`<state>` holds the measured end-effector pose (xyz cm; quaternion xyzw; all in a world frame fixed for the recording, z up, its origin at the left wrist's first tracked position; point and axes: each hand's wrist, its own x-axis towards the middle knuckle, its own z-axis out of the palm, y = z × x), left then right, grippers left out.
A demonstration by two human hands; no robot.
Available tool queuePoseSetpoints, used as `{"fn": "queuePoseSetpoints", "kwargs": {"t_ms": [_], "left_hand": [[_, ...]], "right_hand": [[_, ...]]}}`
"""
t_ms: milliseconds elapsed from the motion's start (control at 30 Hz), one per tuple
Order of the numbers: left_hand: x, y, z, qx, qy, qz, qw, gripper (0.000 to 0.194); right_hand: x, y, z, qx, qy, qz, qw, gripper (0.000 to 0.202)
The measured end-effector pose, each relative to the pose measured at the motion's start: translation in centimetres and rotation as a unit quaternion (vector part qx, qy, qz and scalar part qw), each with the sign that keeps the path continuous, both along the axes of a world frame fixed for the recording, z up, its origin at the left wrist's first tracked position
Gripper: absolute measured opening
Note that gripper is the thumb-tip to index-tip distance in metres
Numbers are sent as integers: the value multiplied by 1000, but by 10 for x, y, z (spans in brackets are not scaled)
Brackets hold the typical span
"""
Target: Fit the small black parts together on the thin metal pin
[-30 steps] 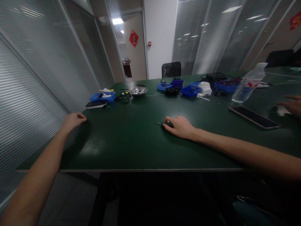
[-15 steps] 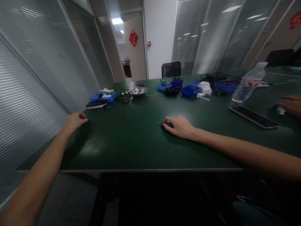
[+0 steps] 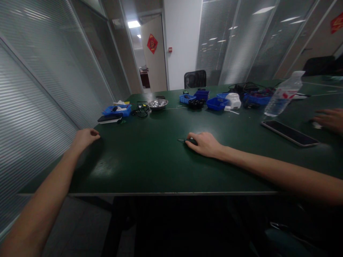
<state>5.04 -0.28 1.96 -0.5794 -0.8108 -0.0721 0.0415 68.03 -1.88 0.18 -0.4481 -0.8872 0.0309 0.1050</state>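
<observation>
On the green table (image 3: 150,157), my right hand (image 3: 205,143) is closed around the dark handle of a small screwdriver (image 3: 192,141). Its thin metal shaft points left, low over the tabletop. My left hand (image 3: 84,138) rests near the table's left side, fingers curled in toward the thumb. Whatever is inside that curl, if anything, is too dark and small to make out. Nearest to it, farther back, lie a dark flat case (image 3: 109,117) and a blue tray (image 3: 118,110) with small items.
A metal bowl (image 3: 158,104), black cables (image 3: 141,110) and blue bins (image 3: 217,104) stand at the back. To the right are a tilted-looking water bottle (image 3: 284,94), a phone (image 3: 289,133) and another person's hand (image 3: 331,119) over a small white thing.
At the right edge, the other person's hand has shifted slightly, with the small white thing under it. Both my hands and the screwdriver stay in place.
</observation>
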Motion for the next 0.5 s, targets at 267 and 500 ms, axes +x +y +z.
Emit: {"fn": "queuePoseSetpoints", "kwargs": {"t_ms": [267,500], "left_hand": [[-1,2,1,4,-33,24,999,43],[-1,1,4,15,-61,32,998,40]], "right_hand": [[-1,-1,0,10,1,-1,1000,43],[0,1,0,6,-9,-8,1000,44]]}}
